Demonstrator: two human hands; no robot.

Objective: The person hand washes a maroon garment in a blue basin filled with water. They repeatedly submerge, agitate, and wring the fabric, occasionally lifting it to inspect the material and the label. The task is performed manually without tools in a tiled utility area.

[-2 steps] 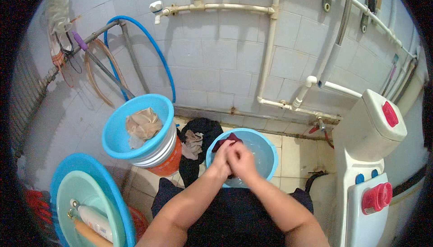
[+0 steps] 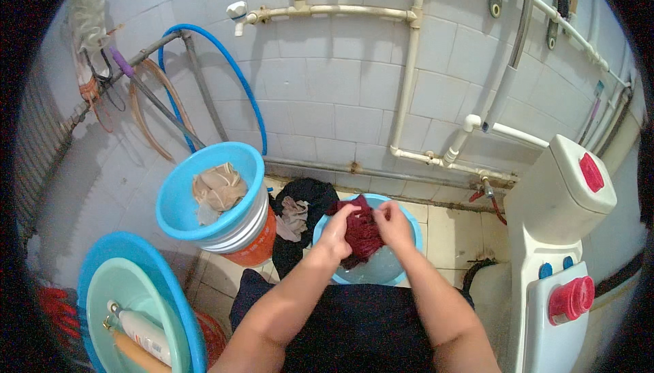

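Observation:
A crumpled dark red cloth (image 2: pixel 361 237) is stretched between my hands above a light blue basin (image 2: pixel 418 237) of water on the floor. My left hand (image 2: pixel 338 233) is closed on the cloth's left side, thumb on top. On the other side my right hand (image 2: pixel 395 226) pinches its upper right edge. The cloth hides much of the basin's inside; clear water (image 2: pixel 381 269) shows below it. What kind of garment the cloth is, I cannot make out.
Left of the basin lie a black garment (image 2: pixel 308 194) and a beige cloth (image 2: pixel 293 218). A blue basin (image 2: pixel 172 204) holding beige fabric sits on stacked buckets (image 2: pixel 253 247). A toilet (image 2: pixel 545 203) stands right; nested basins (image 2: pixel 102 250) lean at lower left.
My hands, pressed together over the bunched cloth before, have moved apart. The dark red cloth is now spread open between them.

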